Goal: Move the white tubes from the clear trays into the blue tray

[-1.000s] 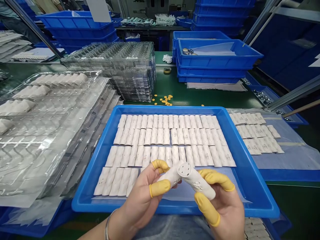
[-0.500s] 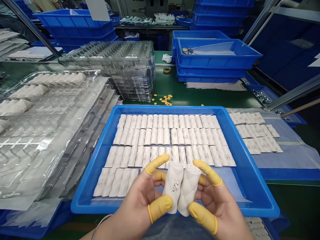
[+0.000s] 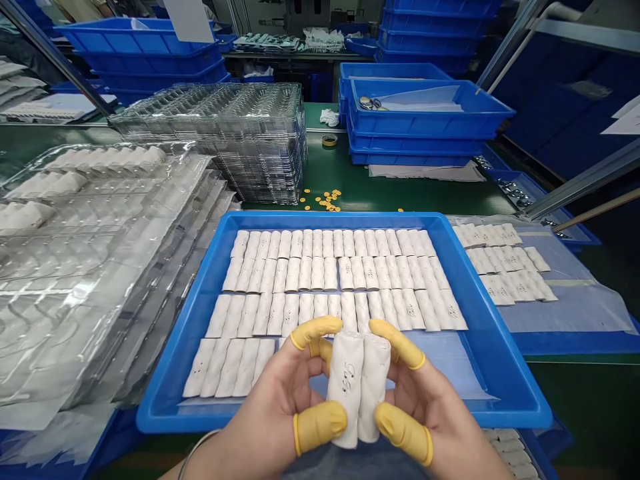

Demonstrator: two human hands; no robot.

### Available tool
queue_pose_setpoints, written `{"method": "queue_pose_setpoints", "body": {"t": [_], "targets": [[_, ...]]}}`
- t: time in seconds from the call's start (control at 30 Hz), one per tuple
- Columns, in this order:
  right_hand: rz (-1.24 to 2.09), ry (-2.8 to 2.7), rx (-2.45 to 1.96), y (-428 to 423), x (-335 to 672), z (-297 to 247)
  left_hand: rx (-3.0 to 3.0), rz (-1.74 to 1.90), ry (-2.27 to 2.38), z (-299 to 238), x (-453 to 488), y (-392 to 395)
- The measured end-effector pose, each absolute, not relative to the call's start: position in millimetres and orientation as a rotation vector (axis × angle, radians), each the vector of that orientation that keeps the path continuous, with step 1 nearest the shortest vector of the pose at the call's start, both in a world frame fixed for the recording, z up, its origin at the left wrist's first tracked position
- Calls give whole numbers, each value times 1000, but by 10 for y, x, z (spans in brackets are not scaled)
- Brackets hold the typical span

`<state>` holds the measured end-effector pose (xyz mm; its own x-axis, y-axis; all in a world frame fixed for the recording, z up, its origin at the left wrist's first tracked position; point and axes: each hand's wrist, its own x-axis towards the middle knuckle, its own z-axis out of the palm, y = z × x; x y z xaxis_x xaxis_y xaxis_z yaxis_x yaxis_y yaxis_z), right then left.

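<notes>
My left hand pinches a white twisted cylinder between thumb and forefinger; it carries printed marks. My right hand pinches a second white cylinder the same way. Both pieces stand side by side, touching, upright over the near edge of the blue tray. Yellow finger cots cover my fingertips. Rows of identical white pieces lie in the tray on a clear sheet, the near right part of which is bare.
Clear blister trays with some white pieces lie at left, a tall stack of empty ones behind. More white pieces lie on a sheet at right. Stacked blue bins stand at the back; small yellow rings dot the green table.
The two cylinders, held crossed and tilted a second ago, were turned upright and brought side by side. They now sit slightly lower and closer together.
</notes>
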<state>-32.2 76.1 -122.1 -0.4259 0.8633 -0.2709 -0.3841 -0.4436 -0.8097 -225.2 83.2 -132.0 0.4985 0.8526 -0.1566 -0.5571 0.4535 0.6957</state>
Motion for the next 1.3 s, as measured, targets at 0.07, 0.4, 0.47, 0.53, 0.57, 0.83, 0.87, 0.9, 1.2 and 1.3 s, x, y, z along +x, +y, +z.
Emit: {"method": "queue_pose_setpoints", "body": {"t": [0.07,0.4,0.47,0.53,0.57,0.83,0.87,0.9,1.2,1.3], "targets": [[1925,-874,-888,776,-317,-1222,637,920,565,-1311,-2266,836],[1817,-934,-907,807,-295,-1239,710,896,597,-1255,-2308,849],[1833,-909,-886,807,-313,-1250,684,884,580,-1268,-2292,848],[1861,-890,-871,810,-330,-1263,652,877,586,-1280,-2280,850],[1869,-885,-873,813,-337,-1267,641,877,591,-1283,-2277,854],[1864,-889,-868,840,-299,-1224,710,892,632,-1252,-2326,903],[1872,-893,-860,841,-291,-1223,711,895,621,-1251,-2330,903],[1878,-896,-853,841,-287,-1225,713,900,612,-1253,-2332,902],[1918,-849,-813,832,-338,-1249,670,892,606,-1286,-2299,877],[1933,-809,-800,827,-349,-1258,667,897,611,-1295,-2291,883]]}}
